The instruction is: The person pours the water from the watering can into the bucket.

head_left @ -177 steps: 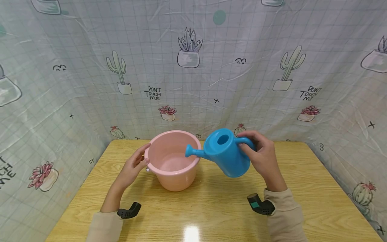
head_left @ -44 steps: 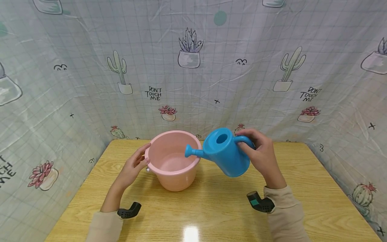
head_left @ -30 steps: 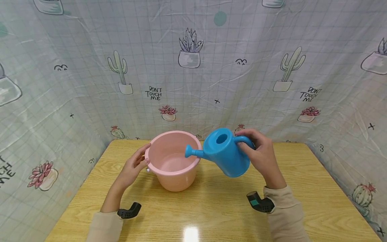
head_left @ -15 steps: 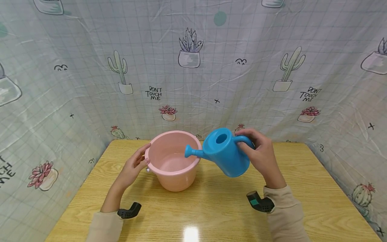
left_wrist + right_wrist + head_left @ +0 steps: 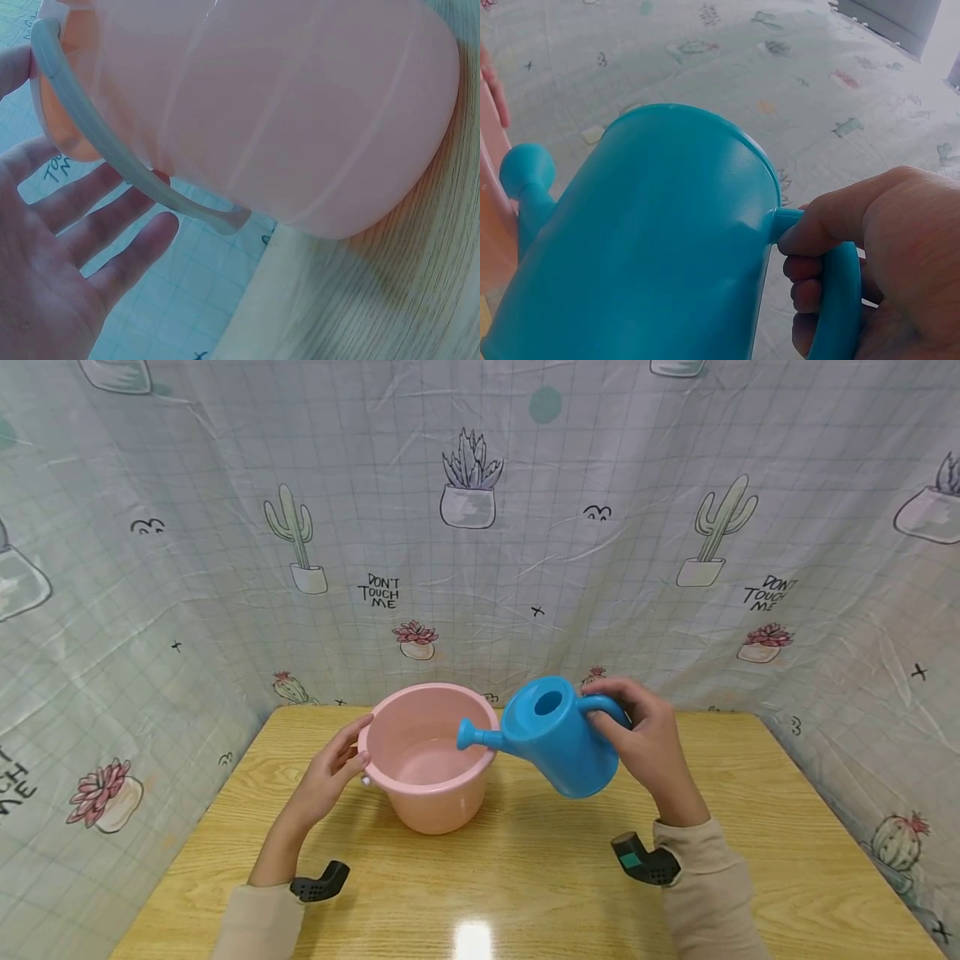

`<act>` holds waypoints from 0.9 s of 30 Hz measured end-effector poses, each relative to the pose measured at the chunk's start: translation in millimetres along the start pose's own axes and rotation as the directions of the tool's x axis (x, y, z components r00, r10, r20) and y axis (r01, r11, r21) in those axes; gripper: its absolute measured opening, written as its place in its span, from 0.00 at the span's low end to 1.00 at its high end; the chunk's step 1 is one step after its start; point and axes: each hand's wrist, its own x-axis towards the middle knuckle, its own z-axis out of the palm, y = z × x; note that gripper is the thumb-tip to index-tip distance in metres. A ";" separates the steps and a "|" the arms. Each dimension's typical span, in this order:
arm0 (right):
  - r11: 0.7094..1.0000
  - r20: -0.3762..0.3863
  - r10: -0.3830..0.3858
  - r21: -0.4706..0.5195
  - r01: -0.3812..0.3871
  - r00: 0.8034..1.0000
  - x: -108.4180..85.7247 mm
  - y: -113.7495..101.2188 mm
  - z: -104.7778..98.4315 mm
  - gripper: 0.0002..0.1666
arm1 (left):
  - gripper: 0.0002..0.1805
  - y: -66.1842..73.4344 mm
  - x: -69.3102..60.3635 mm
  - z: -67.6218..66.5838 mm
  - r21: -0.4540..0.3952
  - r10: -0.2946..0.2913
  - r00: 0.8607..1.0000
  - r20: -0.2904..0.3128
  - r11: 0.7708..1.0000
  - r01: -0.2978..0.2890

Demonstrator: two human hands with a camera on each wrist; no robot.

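A pink bucket stands upright on the table, and a thin layer at its bottom could be water, though I cannot tell. My left hand rests on the bucket's left rim; in the left wrist view the thumb and spread fingers of that hand touch the rim beside the grey handle. My right hand grips the handle of a blue watering can, held above the table and tilted left. Its spout head is over the bucket's right rim. The right wrist view has the fingers curled round the can's handle.
The wooden table extends in front of and to both sides of the bucket. A printed cloth hangs behind and along both sides. A black device is on the left wrist, another on the right.
Since the earliest frame the watering can has tilted very slightly further left. The bucket and my left hand have stayed in place.
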 end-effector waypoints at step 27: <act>1.000 0.006 -0.006 -0.009 0.006 1.000 2.1 -0.8 0.8 0.15 | 0.31 1.3 -0.4 0.4 0.020 -0.003 1.000 -0.001 1.000 0.003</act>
